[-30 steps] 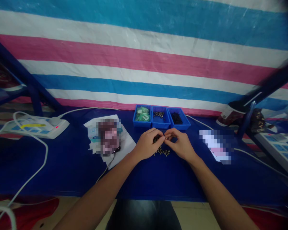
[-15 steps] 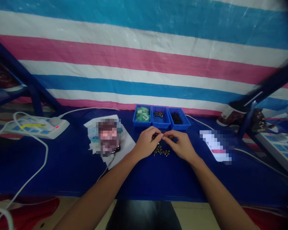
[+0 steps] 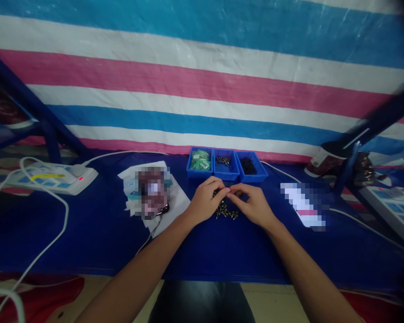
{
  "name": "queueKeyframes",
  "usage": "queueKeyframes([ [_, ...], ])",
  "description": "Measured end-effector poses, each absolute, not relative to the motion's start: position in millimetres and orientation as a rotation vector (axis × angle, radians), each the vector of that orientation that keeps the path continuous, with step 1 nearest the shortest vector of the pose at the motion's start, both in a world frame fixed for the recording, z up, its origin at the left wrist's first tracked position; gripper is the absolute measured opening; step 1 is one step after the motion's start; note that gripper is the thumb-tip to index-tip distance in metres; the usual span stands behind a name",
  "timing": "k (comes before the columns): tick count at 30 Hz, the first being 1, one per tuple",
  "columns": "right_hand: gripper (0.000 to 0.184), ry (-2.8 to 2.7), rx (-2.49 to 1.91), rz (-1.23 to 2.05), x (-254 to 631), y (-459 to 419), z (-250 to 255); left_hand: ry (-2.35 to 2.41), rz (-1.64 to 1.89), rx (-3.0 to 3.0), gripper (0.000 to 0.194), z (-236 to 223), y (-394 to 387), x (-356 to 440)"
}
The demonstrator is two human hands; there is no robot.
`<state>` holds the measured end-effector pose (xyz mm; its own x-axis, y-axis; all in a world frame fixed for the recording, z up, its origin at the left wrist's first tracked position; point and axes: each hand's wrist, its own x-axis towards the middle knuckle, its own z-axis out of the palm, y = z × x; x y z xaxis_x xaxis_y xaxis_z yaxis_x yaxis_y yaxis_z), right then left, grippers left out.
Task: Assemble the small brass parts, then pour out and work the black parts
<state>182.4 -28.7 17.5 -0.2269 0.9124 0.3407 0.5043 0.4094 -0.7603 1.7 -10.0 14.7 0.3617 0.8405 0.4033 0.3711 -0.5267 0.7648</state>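
Over a small pile of brass-coloured metal pieces (image 3: 225, 211), my left hand (image 3: 207, 199) and my right hand (image 3: 252, 202) meet fingertip to fingertip. Both hands have thumb and fingers pinched together; whatever lies between them is too small to make out. Just beyond the hands stand three blue bins in a row. The left bin (image 3: 199, 176) holds green-and-white pieces (image 3: 200, 159). In the middle bin (image 3: 226, 173) are some small metal pieces (image 3: 223, 160), and the right bin (image 3: 257, 177) contains small black parts (image 3: 247, 166).
A phone (image 3: 154, 193), blurred out, lies on white papers (image 3: 177, 197) at left, and another phone (image 3: 303, 206) rests at right. Power strips (image 3: 84, 179) with white cables sit at both sides. A dark cup (image 3: 323, 161) stands near the right frame post.
My hands stay nearly in place, with only slight movement at the fingertips. The left phone's screen looks different. The bins and the pile have not visibly moved.
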Motion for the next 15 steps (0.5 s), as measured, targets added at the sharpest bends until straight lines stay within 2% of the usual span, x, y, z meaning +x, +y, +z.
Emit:
queueKeyframes([
  [15,0.017,-1.825,-1.172,0.728,179.9,-29.7,17.6,1.038,1.092,2.009,0.031,14.3,-11.3,3.8],
])
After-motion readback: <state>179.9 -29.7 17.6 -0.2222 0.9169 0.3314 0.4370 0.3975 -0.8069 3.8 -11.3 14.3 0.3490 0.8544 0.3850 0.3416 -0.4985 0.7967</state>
